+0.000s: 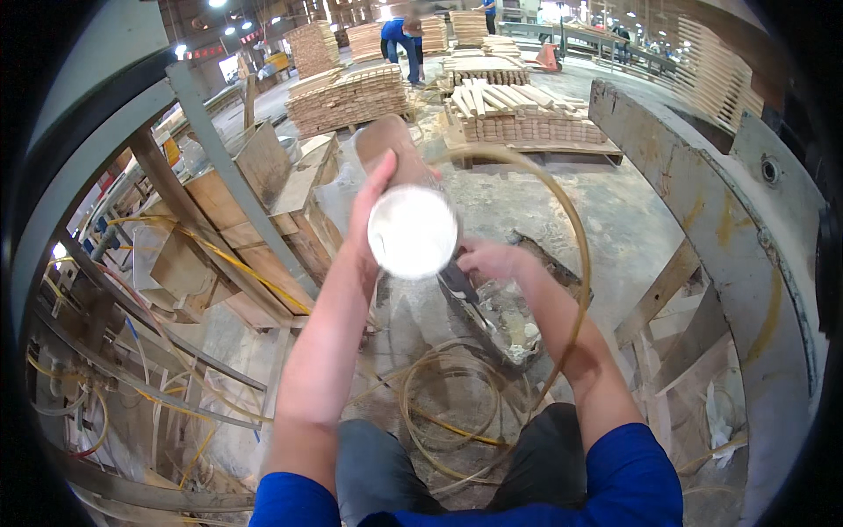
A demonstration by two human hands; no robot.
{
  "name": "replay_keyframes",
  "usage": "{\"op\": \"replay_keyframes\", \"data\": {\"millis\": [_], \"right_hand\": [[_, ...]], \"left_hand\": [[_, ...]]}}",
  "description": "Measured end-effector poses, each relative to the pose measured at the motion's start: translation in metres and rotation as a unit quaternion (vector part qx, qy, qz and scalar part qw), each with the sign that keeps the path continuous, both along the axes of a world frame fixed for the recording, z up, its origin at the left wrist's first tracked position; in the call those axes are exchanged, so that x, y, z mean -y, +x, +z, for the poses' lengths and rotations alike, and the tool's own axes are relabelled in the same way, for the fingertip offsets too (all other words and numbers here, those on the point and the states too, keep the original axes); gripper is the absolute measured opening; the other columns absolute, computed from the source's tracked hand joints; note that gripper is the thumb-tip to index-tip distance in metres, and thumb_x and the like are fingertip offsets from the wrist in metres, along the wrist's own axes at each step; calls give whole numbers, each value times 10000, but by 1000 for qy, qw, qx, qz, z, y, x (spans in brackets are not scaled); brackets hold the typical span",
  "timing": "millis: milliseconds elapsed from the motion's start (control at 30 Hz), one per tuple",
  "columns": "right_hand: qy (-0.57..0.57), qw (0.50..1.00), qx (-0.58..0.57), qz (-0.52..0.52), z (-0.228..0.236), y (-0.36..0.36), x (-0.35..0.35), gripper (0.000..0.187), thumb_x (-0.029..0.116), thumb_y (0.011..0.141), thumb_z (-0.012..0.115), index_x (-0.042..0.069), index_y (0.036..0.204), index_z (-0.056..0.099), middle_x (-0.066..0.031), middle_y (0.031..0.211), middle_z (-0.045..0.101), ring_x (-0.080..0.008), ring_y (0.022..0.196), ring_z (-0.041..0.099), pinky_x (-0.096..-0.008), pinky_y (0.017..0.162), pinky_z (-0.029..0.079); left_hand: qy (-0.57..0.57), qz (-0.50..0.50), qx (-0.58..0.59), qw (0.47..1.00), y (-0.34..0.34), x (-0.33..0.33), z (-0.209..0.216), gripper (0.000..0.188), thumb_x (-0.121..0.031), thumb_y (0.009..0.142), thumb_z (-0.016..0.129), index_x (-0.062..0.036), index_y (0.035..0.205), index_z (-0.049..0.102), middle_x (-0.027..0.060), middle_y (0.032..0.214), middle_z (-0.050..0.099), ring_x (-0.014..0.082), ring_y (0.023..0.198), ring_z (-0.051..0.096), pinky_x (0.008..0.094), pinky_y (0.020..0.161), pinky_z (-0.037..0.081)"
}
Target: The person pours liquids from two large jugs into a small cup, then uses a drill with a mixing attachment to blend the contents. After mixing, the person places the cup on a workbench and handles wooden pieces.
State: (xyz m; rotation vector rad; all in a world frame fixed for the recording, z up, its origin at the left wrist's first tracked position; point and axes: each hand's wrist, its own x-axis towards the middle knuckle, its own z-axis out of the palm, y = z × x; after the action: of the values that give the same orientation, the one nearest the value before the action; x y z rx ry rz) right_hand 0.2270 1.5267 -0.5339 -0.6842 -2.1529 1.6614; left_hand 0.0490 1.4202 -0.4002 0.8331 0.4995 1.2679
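My left hand is wrapped around the side of a blurred object with a round, bright white face turned toward me. A brownish, rounded block shows just beyond it; whether the two are one piece I cannot tell. Close by on the right, my right hand is closed on a dark-handled tool, its kind unclear. Its fingers are partly smeared by motion. Below the right hand, a grimy tray with whitish residue lies on the floor. A yellowish hose arches from behind the white-faced object over my right forearm.
Coiled hose lies on the floor before my knees. Metal frames, wooden boxes and hoses crowd the left. A worn metal beam runs along the right. Stacked wood pieces sit on a pallet ahead; a person in blue bends farther back.
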Motion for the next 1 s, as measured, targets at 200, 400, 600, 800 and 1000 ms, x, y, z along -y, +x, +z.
{"op": "replay_keyframes", "data": {"millis": [200, 400, 600, 800, 1000], "right_hand": [[-52, 963, -198, -173, 62, 131, -8, 335, 299, 900, 508, 73, 1142, 557, -41, 1158, 557, -164, 1020, 549, -309, 834, 445], [148, 870, -224, -414, -16, 132, 63, 347, 196, 870, 501, 49, 1184, 509, -66, 1153, 554, -151, 1045, 508, -306, 874, 395], [271, 892, -154, -326, -47, -21, 154, 756, 178, 710, 710, 21, 1339, 323, -172, 1300, 430, -324, 1185, 427, -409, 975, 360], [297, 906, -90, -286, -8, -71, 142, 748, 208, 713, 709, 33, 1348, 355, -192, 1156, 547, -326, 1076, 529, -399, 938, 384], [98, 911, -314, -248, -54, -109, 123, 688, 126, 739, 670, 40, 1350, 365, -150, 1056, 590, -199, 944, 578, -327, 839, 444]], "left_hand": [[43, 264, -94, 959, 8, 4, 59, 486, -466, 898, 446, -62, 1142, 561, 86, 1092, 615, 217, 999, 589, 377, 907, 452], [45, 284, -124, 950, 22, 12, 75, 420, -394, 948, 394, -64, 1159, 545, 70, 1144, 592, 199, 1042, 556, 355, 941, 413], [31, 341, -47, 938, 14, 33, 63, 426, -346, 976, 312, -34, 1221, 469, 89, 1239, 523, 225, 1145, 489, 400, 1022, 333], [25, 444, -35, 895, 5, 67, 79, 419, -350, 980, 289, -72, 1264, 420, 73, 1320, 440, 243, 1200, 430, 414, 1021, 320], [52, 430, 33, 901, 13, 47, 83, 446, -403, 965, 317, -72, 1250, 406, 69, 1249, 480, 213, 1170, 444, 402, 1016, 305]]}}
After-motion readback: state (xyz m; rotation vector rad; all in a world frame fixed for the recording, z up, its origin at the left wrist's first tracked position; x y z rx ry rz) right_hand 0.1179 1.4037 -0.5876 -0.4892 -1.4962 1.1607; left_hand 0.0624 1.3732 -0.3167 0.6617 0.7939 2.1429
